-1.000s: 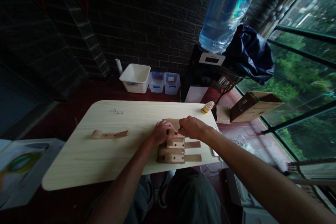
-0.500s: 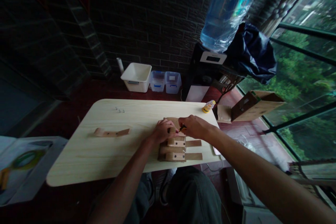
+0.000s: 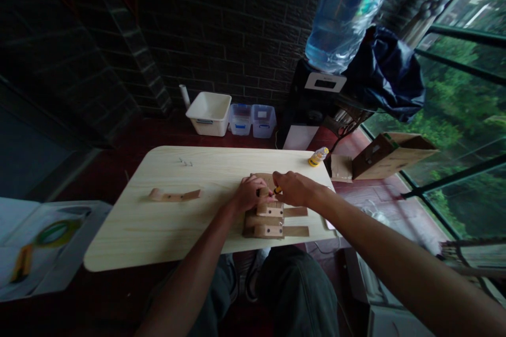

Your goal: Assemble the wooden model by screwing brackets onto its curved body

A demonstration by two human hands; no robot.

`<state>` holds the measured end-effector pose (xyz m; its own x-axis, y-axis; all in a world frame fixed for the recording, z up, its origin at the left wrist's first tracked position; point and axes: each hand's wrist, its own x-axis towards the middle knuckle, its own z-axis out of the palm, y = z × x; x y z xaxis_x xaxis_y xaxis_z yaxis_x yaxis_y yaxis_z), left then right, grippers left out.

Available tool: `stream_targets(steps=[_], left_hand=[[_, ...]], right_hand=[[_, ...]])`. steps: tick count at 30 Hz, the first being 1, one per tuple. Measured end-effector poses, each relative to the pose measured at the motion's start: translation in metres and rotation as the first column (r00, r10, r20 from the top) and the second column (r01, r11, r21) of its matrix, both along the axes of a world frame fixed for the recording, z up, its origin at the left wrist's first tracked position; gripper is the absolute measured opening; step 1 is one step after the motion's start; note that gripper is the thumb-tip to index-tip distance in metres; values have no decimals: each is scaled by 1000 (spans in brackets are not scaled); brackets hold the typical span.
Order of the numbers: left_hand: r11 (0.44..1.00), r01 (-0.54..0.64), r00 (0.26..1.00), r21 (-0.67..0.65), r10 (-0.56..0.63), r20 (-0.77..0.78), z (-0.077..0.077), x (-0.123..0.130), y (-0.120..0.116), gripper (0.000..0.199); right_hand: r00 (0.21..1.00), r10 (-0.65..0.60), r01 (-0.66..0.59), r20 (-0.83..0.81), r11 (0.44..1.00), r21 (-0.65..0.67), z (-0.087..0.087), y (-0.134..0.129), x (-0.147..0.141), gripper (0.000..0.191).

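On the right half of the table lies a brown cardboard piece [image 3: 250, 225], with folded cardboard strips [image 3: 269, 210] fixed to it by dark round fasteners. My left hand [image 3: 250, 192] presses on it, its fingers closed around the looped end of another cardboard strip [image 3: 263, 192]. Just right of that, my right hand [image 3: 294, 188] is wrapped around a tool with a yellow and black handle, seemingly a screwdriver [image 3: 278, 189]. The tool points down-left at the strip near my left fingertips; its tip is too small to make out.
A loose bent cardboard strip [image 3: 175, 196] and several small metal screws [image 3: 185, 162] lie on the table's [image 3: 130, 231] left half. Near the far right corner stands a small yellow-based bottle [image 3: 318, 156]. Beyond are plastic bins [image 3: 208, 125], a water dispenser [image 3: 324, 82] and a cardboard box [image 3: 371, 155].
The view has shifted slightly, so the table appears a little further right. My right hand has turned a little on the tool; my left hand keeps its place on the strip.
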<state>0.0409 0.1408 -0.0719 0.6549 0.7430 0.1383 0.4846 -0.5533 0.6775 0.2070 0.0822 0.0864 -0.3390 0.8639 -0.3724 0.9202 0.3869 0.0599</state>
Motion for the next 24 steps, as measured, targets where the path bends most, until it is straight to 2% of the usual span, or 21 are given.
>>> stream_targets(steps=[3, 7, 16, 21, 24], left_hand=[[1000, 0, 1000, -9, 0, 3, 0, -1, -1, 15], [1000, 0, 1000, -10, 0, 0, 0, -2, 0, 16], [1000, -3, 1000, 17, 3, -4, -3, 1, 2, 16], [1000, 6, 1000, 9, -6, 10, -4, 1, 2, 18], [1000, 18, 1000, 10, -18, 17, 0, 0, 1, 20]], right_hand=[[1000, 31, -31, -3, 999, -22, 4, 1, 1, 30], [1000, 14, -14, -16, 1000, -13, 2, 2, 3, 31], [985, -151, 154, -83, 988, 25, -14, 0, 2, 38], [998, -11, 11, -66, 1000, -4, -4, -1, 4, 28], [999, 18, -18, -31, 1000, 19, 2, 0, 3, 25]])
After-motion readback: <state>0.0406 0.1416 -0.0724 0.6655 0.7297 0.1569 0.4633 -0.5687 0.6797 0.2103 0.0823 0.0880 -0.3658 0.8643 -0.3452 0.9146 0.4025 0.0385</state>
